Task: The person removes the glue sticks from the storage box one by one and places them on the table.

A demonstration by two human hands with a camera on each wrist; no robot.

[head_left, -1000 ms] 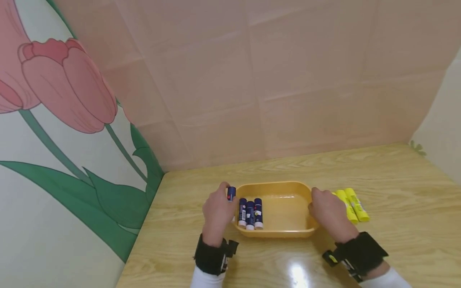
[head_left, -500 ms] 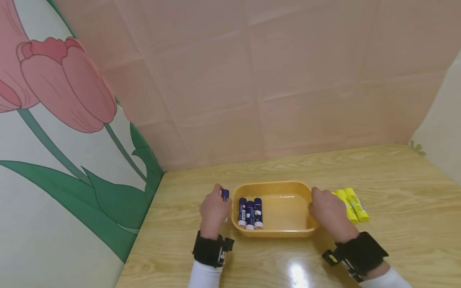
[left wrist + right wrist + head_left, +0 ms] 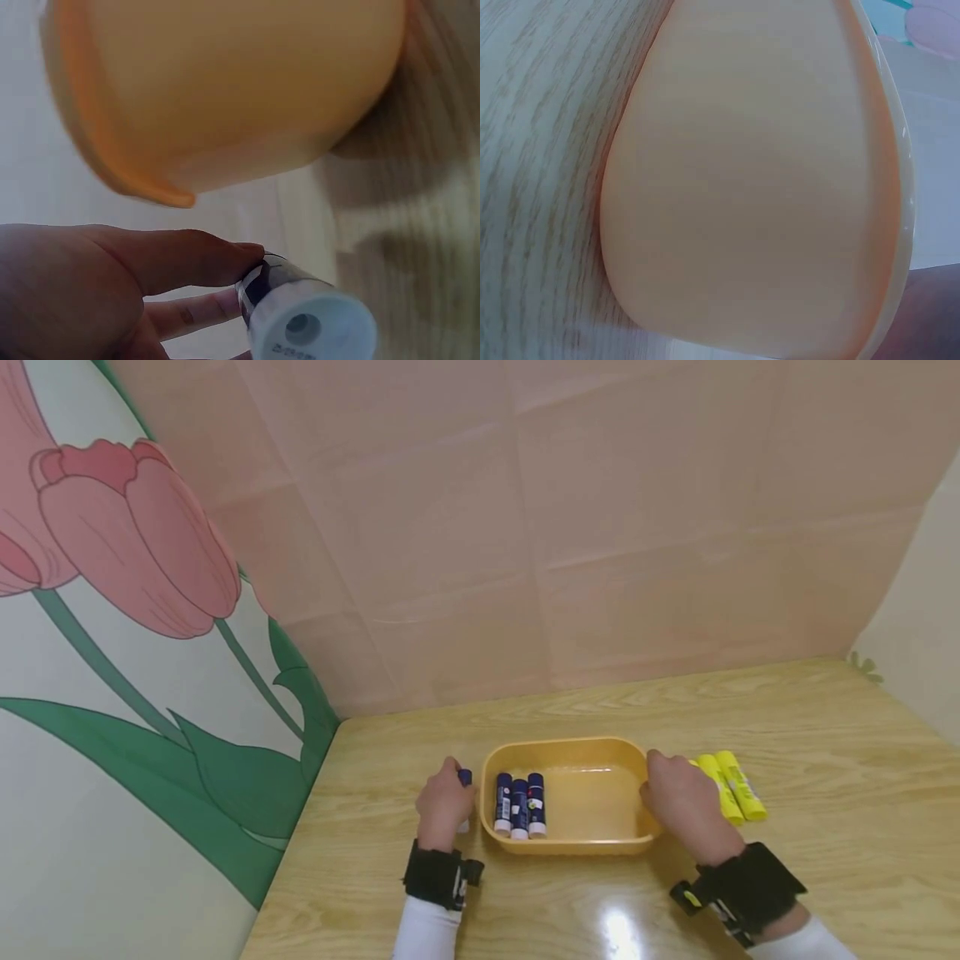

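My left hand (image 3: 442, 803) pinches a navy glue stick (image 3: 465, 777) between thumb and fingers, just outside the left end of the yellow-orange tray (image 3: 600, 847). In the left wrist view the white base of that glue stick (image 3: 319, 330) faces the camera, below the tray's outer wall (image 3: 247, 82). My right hand (image 3: 686, 802) grips the tray's right rim; its fingers are mostly hidden there. Several navy glue sticks (image 3: 520, 808) with white bases lie side by side at the left inside the tray. The right wrist view is filled mostly by the tray's wall (image 3: 742, 180).
Yellow glue sticks (image 3: 741, 785) lie on the wooden table (image 3: 570, 902) to the right of my right hand, which partly covers them. A pinkish covering (image 3: 525, 527) hangs behind the table, and a wall with painted tulips (image 3: 142, 543) stands at the left.
My left hand has moved left and down with the glue stick, from over the tray's left rim to beside the tray. The right hand and the tray stay in place.
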